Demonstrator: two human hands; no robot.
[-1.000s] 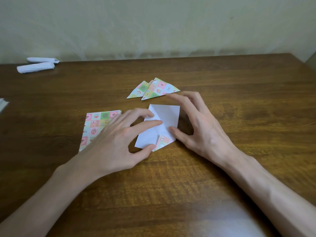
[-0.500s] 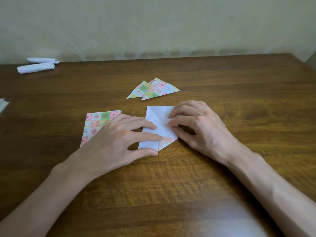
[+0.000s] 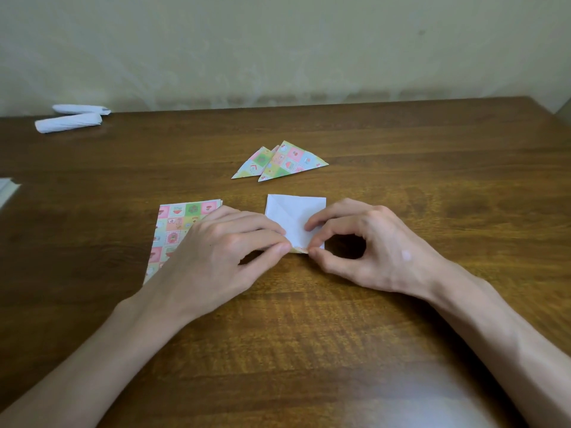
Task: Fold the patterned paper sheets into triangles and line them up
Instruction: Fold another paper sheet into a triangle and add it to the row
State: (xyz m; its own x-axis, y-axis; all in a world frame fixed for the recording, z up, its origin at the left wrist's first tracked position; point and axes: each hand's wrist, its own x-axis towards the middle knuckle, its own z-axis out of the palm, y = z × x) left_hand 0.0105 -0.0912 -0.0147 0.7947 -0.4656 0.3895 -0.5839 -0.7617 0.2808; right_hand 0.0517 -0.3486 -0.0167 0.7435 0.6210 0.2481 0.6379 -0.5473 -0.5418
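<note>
I see my left hand (image 3: 222, 251) and right hand (image 3: 374, 251) both pinching the near edge of the white-side-up sheet (image 3: 293, 214) at centre tabletop (image 3: 309, 335). The patterned stack (image 3: 179, 223) lies at nine o'clock, partly under the left hand; two overlapping folded triangles (image 3: 282, 162) sit at twelve.

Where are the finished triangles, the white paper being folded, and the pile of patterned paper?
finished triangles (image 3: 292, 162), head view, middle of the front triangle's patterned face.
white paper (image 3: 293, 211), head view, its bare upper half.
pile of patterned paper (image 3: 177, 223), head view, uncovered top part.
</note>
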